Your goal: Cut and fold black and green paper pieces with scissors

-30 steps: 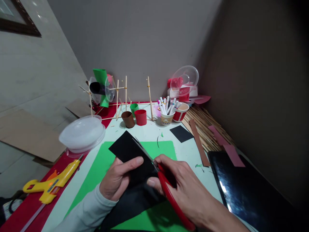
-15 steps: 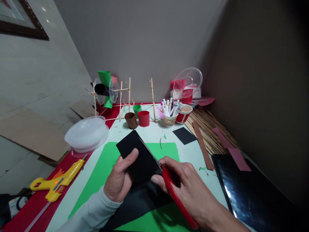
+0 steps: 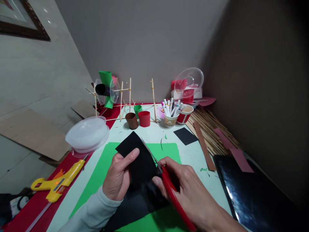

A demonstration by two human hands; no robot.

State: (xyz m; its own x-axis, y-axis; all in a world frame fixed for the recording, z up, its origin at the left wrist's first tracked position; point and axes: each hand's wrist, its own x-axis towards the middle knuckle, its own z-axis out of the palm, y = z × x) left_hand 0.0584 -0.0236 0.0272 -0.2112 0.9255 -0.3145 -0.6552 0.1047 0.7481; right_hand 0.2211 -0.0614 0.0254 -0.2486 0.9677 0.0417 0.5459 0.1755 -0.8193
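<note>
My left hand (image 3: 120, 174) grips a rectangular piece of black paper (image 3: 142, 167), its thumb lying on top. My right hand (image 3: 183, 187) is closed around the red handles of a pair of scissors (image 3: 172, 190). The metal blades lie along the right edge of the black paper, pointing up and to the left. Beneath both hands a larger dark sheet (image 3: 135, 209) rests on green paper (image 3: 94, 180). Part of the scissor handles is hidden by my right fingers.
At left lie a yellow glue gun (image 3: 62, 182) and stacked plastic lids (image 3: 87, 133). Brown (image 3: 131, 120), red (image 3: 144, 119) and green paper rings stand behind. A cup of markers (image 3: 171, 120), a black paper piece (image 3: 185, 136), wooden sticks (image 3: 210, 132) and a glossy black panel (image 3: 251, 193) occupy the right.
The scissor blades have shifted slightly against the paper's right edge, and a narrow gap now shows between blade tip and paper. Both hands keep their grips.
</note>
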